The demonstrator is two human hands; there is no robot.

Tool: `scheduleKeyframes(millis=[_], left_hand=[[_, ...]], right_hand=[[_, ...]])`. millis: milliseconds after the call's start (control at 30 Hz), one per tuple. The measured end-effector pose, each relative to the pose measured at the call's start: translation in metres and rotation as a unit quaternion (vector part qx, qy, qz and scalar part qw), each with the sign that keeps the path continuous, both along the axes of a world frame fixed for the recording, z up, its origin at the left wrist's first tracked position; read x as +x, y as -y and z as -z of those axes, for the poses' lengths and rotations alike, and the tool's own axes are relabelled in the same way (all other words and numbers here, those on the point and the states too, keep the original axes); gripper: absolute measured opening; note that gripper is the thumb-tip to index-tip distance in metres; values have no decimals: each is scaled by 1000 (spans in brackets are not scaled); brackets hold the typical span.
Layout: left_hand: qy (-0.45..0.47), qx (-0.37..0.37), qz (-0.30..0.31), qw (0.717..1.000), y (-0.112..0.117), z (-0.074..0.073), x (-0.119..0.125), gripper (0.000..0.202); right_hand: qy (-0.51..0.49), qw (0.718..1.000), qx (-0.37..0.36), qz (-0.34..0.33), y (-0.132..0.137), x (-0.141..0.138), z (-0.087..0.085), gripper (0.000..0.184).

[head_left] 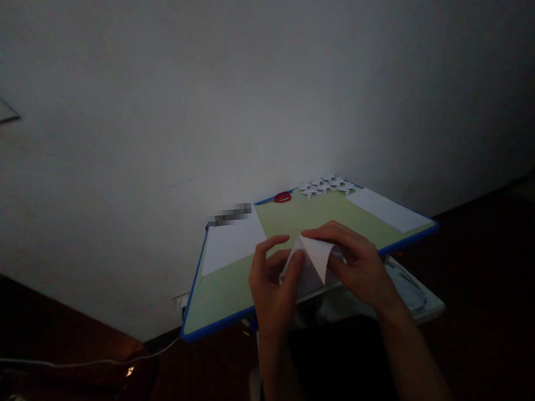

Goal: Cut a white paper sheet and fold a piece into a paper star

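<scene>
A white sheet of paper (314, 250), partly folded with a pointed flap hanging down, is held up over the front edge of the table. My left hand (273, 276) grips its left side, the thumb pressed on the paper's face and the index finger curled above. On the other side, my right hand (356, 258) pinches the paper near its top fold, fingers along the upper edge. The fingertips behind the sheet are hidden.
The green tabletop (228, 298) has a blue rim. White paper (231, 243) lies left, another white stack (385, 209) right. Red-handled scissors (282, 197) and several folded paper pieces (326, 185) lie along the back by the wall. A lower shelf (416, 294) juts out right.
</scene>
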State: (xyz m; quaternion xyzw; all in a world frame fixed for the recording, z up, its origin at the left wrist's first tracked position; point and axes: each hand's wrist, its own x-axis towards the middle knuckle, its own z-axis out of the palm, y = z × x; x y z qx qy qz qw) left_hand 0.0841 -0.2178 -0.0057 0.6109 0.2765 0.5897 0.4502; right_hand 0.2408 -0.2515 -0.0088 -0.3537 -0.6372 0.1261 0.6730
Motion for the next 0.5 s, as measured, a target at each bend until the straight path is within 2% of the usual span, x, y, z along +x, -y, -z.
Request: scheduleKeyframes(millis=[200,500], left_hand=[[-37,24,-60,997,0,-2,3,17],[-43,33,-38,998,-2,-6,-5,8]], right_hand=[[11,1000,7,-7,1,0,-2,35],[45,998,-1,-34,2,3,0,50]])
